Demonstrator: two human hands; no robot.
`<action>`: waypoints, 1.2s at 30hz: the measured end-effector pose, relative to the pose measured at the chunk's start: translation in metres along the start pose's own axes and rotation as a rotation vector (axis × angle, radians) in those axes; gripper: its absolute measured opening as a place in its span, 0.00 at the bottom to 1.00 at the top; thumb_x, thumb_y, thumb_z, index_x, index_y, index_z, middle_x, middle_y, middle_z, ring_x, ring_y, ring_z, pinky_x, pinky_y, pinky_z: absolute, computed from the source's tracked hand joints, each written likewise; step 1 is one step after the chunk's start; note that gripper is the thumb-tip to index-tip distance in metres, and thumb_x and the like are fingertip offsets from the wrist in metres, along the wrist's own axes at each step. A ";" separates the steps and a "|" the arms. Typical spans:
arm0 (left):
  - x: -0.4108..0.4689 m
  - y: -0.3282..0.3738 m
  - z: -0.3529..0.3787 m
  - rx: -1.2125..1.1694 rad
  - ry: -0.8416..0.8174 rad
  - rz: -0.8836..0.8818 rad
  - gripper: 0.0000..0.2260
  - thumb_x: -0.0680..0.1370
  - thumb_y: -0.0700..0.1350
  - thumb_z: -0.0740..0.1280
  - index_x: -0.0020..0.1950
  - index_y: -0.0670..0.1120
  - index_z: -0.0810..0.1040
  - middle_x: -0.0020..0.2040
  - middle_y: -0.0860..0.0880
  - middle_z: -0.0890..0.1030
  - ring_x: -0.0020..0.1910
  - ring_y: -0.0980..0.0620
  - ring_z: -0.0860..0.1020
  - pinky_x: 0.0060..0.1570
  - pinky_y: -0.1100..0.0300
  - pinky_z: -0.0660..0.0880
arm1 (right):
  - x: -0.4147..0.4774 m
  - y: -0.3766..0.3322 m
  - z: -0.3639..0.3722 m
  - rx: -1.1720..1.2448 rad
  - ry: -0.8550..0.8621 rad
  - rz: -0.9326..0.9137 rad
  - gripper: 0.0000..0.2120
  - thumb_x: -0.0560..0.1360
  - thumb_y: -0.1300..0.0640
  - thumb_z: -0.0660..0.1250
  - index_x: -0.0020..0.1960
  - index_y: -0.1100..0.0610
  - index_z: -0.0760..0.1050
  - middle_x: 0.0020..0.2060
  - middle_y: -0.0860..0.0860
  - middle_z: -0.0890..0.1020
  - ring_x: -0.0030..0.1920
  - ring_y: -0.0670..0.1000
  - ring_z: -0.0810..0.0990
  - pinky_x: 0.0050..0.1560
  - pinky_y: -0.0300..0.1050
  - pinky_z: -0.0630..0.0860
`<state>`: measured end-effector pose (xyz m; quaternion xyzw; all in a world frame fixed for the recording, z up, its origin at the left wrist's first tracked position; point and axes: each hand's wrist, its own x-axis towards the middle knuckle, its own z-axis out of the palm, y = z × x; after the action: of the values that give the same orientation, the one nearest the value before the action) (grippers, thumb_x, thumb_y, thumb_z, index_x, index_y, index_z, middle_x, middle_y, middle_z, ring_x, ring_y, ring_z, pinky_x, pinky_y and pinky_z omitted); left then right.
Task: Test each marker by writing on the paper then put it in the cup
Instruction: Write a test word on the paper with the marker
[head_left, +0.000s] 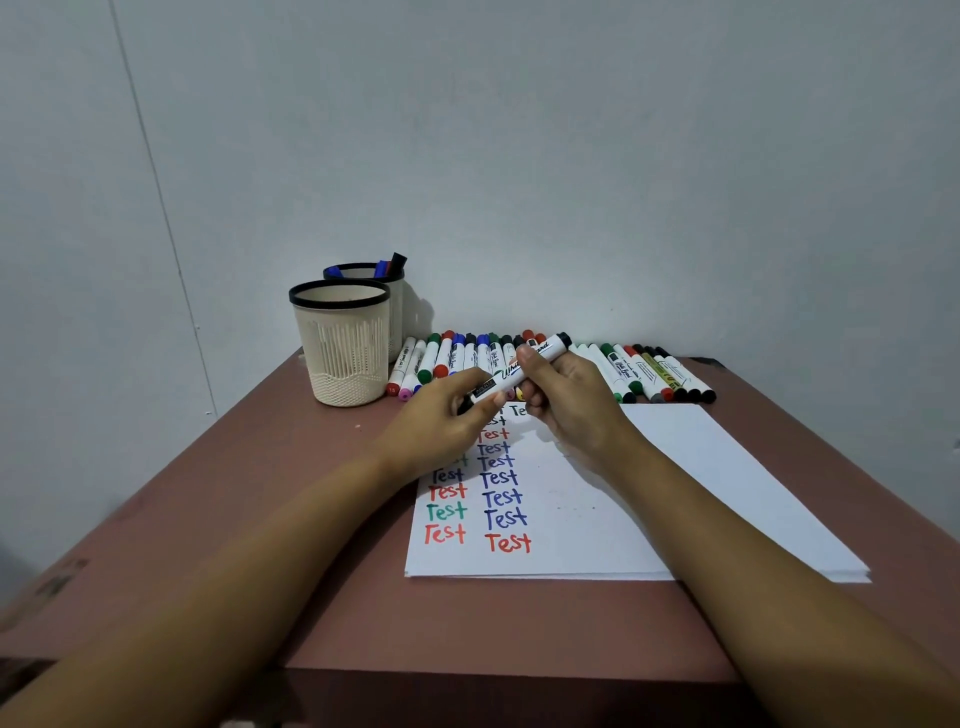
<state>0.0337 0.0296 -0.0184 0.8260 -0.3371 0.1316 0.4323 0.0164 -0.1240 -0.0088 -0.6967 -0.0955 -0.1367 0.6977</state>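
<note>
Both hands on one black-ended whiteboard marker (511, 376), held tilted in the air above the paper (675, 467), not touching it. Right hand (566, 400) is wrapped round the upper barrel. Left hand (447, 421) pinches the lower end, which looks like the cap end. Can't tell if the cap is coming off or going on, since the fingers hide the joint. The paper lies directly under both hands, with two columns of "Test" under the left wrist and a third starting under the fingers. Untested row of markers (623, 371) sits just beyond the hands, along the wall. Two cups beyond and to the left of the left hand: the front cup (343, 353) shows nothing inside from this angle, the rear cup (397, 306) behind it holds a few markers (387, 266). Risks as I read them: if the cap is pulled hard it may let go suddenly, and the bare tip could stripe the paper or a finger. The left wrist hovers over the written columns, so resting it could smear ink if any is wet. The drop-off to the rear cup passes over or round the front one, so a low reach could tip it or put the marker in the wrong cup. A right-hand sweep outward could scatter the row.
</note>
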 end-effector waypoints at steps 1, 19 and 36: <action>0.000 0.002 0.000 -0.023 0.004 0.001 0.08 0.79 0.48 0.63 0.40 0.55 0.70 0.29 0.54 0.66 0.27 0.61 0.66 0.29 0.68 0.63 | 0.000 0.000 0.000 -0.005 -0.005 -0.005 0.13 0.80 0.53 0.62 0.39 0.58 0.75 0.27 0.47 0.72 0.30 0.45 0.68 0.37 0.40 0.68; -0.001 0.002 -0.008 -0.083 0.002 -0.060 0.02 0.77 0.52 0.65 0.44 0.57 0.76 0.29 0.61 0.74 0.27 0.64 0.69 0.28 0.71 0.63 | -0.003 -0.006 -0.002 0.099 -0.041 0.045 0.11 0.77 0.51 0.64 0.47 0.60 0.77 0.28 0.48 0.71 0.30 0.44 0.69 0.32 0.37 0.68; 0.012 -0.023 -0.013 -0.311 0.225 -0.461 0.11 0.79 0.37 0.52 0.48 0.49 0.71 0.49 0.40 0.72 0.40 0.47 0.72 0.46 0.51 0.71 | 0.009 0.001 -0.018 0.285 0.319 0.217 0.07 0.79 0.61 0.63 0.46 0.53 0.67 0.41 0.56 0.77 0.38 0.54 0.81 0.47 0.49 0.81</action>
<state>0.0592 0.0437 -0.0195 0.7849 -0.1065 0.0675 0.6066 0.0240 -0.1430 -0.0067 -0.5671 0.0730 -0.1545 0.8057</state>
